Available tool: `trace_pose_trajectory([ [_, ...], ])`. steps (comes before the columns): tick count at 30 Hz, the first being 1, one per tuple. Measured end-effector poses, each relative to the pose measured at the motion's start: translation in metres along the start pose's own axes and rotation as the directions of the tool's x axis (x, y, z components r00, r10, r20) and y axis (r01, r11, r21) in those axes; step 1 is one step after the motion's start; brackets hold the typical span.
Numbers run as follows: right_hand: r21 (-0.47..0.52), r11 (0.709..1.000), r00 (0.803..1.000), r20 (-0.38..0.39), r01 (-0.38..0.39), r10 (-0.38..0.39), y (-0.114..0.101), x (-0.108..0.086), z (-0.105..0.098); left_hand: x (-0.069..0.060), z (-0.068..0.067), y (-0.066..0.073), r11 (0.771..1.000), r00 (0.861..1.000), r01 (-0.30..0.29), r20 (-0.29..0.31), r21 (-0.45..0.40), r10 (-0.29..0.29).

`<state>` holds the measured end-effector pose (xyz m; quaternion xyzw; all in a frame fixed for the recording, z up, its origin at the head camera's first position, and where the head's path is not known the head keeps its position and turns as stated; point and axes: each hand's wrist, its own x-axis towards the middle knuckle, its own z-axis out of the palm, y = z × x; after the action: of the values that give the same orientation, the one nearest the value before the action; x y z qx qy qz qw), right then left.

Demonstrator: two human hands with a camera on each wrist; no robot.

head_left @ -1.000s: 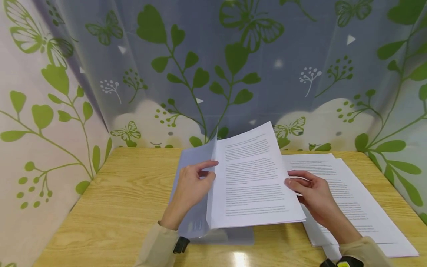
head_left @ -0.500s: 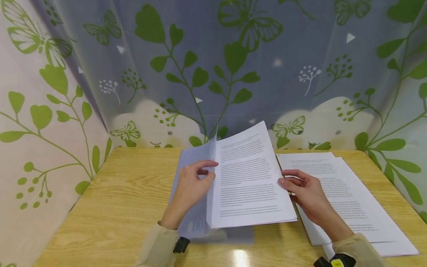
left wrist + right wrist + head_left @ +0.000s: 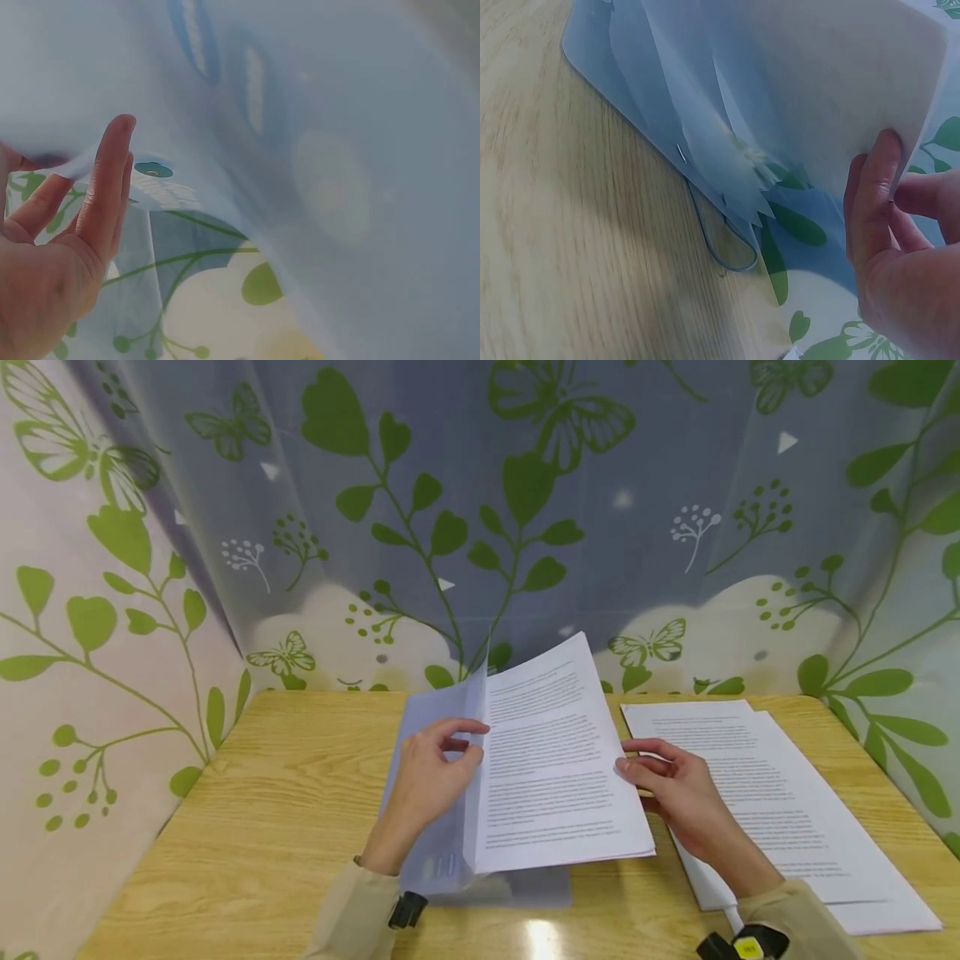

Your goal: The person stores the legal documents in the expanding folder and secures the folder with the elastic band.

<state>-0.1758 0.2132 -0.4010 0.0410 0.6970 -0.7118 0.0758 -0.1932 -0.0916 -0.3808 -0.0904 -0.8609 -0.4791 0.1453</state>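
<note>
A translucent bluish plastic folder [image 3: 423,702] stands opened on the table, its leaves raised. My left hand [image 3: 431,777] pinches the edge of one plastic leaf; in the left wrist view, the hand [image 3: 60,262] has the film between thumb and fingers, two fingers stretched up. Printed sheets [image 3: 551,768] stand tilted with their left edge against that leaf, probably inside its pocket. My right hand [image 3: 686,793] pinches their right edge, thumb in front and fingers behind. In the right wrist view, the hand [image 3: 900,225] grips the sheets [image 3: 832,75] from the side.
A second pile of printed sheets [image 3: 765,793] lies on the right of the wooden table [image 3: 247,827], partly under the right forearm. A dark elastic loop [image 3: 739,268] hangs from the folder's edge. A curtain [image 3: 630,543] with leaves and butterflies stands behind the table.
My right hand has moved left, bringing the printed sheets further left against the plastic leaf. More of the second pile shows. My left hand stays in place.
</note>
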Motion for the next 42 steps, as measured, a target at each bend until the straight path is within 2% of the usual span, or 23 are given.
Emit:
trace_pose_trajectory([
  [19, 0.027, 1.0, 0.999, 0.031, 0.012, -0.013, 0.004, 0.006, 0.018, 0.0, -0.002, -0.001, 0.999, 0.999, -0.031, -0.021, -0.016, 0.03],
  [42, 0.032, 0.999, 1.0, 0.019, 0.015, -0.015, 0.004, 0.01, 0.034, 0.001, -0.003, 0.0, 1.0, 1.0, -0.02, -0.023, -0.021, 0.019],
])
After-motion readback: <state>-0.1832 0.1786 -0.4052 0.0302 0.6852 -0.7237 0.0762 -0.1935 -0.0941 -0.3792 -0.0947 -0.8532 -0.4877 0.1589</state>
